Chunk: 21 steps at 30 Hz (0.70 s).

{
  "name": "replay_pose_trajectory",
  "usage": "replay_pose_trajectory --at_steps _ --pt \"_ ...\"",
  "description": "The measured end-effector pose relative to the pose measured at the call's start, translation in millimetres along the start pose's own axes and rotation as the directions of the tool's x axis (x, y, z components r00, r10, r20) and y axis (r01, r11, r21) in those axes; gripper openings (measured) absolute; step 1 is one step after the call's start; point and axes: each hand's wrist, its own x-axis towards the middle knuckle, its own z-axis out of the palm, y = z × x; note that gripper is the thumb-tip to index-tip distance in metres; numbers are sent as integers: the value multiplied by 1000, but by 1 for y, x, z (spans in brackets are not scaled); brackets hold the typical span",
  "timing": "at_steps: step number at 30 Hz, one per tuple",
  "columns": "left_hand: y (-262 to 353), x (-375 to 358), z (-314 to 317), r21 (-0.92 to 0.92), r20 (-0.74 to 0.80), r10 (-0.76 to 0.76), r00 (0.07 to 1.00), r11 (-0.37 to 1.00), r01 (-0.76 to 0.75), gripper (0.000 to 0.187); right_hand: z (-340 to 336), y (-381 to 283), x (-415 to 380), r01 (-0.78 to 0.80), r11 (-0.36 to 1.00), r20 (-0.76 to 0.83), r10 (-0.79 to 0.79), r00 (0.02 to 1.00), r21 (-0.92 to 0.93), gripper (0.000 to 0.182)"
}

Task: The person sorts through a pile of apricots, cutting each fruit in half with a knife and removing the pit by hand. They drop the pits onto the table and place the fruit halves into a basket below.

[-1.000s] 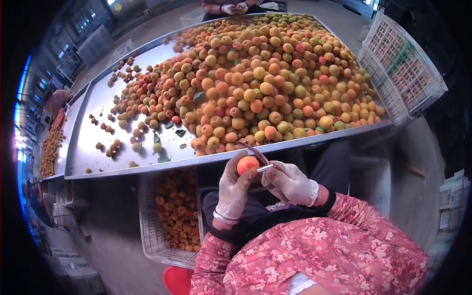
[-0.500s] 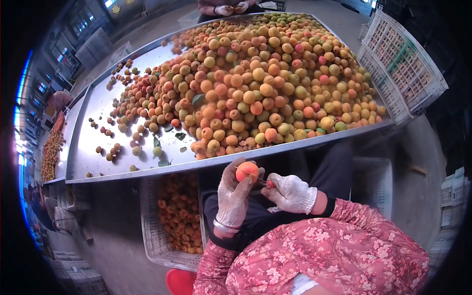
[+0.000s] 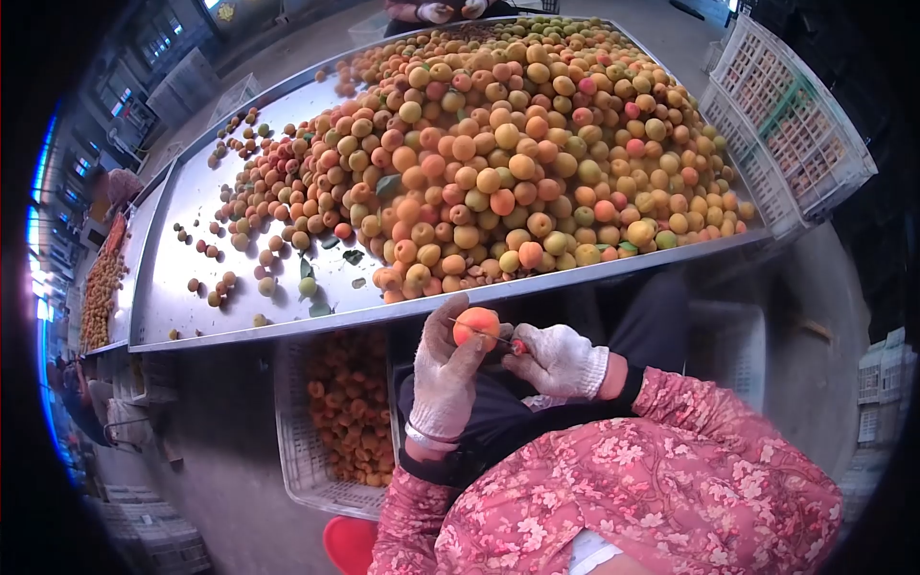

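My left hand, in a white knit glove, grips an orange apricot just below the table's near edge. My right hand, gloved the same way, is closed on a small knife with a red handle. Its thin blade crosses the face of the apricot in this view. Beyond my hands, a large heap of apricots in orange, yellow and green covers much of the metal table.
A plastic crate of orange fruit pieces stands on the floor at left. Another crate leans at the table's right. Near my lap is a red object. A person's gloved hands show across the table.
Both hands have shifted slightly left with the apricot and the knife. The view has tilted a little; the grips look the same.
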Motion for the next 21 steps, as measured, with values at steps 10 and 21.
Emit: replay_pose_trajectory --at_steps 10,21 --pt "-15 9 5 -554 192 -186 964 790 262 68 13 7 2 35 997 -163 -46 986 -72 33" --pt "-14 19 19 -360 20 16 1000 933 -8 72 13 4 4 22 997 -223 -39 974 -80 40"
